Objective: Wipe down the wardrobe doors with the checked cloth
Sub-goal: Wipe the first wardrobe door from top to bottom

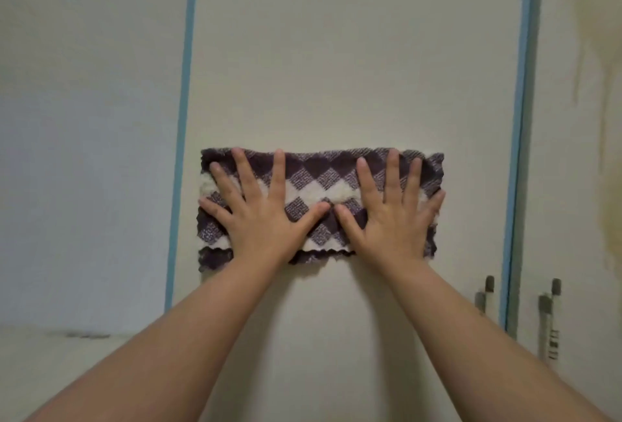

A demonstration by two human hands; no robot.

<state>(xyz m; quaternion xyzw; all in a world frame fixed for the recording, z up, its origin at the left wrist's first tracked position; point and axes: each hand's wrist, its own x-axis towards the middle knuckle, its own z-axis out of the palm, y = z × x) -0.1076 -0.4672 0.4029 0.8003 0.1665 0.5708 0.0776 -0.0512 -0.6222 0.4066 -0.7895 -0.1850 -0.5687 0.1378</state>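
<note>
A purple-and-white checked cloth, folded into a wide strip, lies flat against the cream wardrobe door. My left hand presses on the cloth's left half with fingers spread. My right hand presses on its right half, fingers spread too. The two thumbs nearly touch at the cloth's middle. Both palms hide parts of the cloth's lower edge.
Blue trim strips border the door on both sides. Two grey handles sit at the lower right, one on this door and one on the neighbouring door, which shows yellowish stains. A pale wall lies to the left.
</note>
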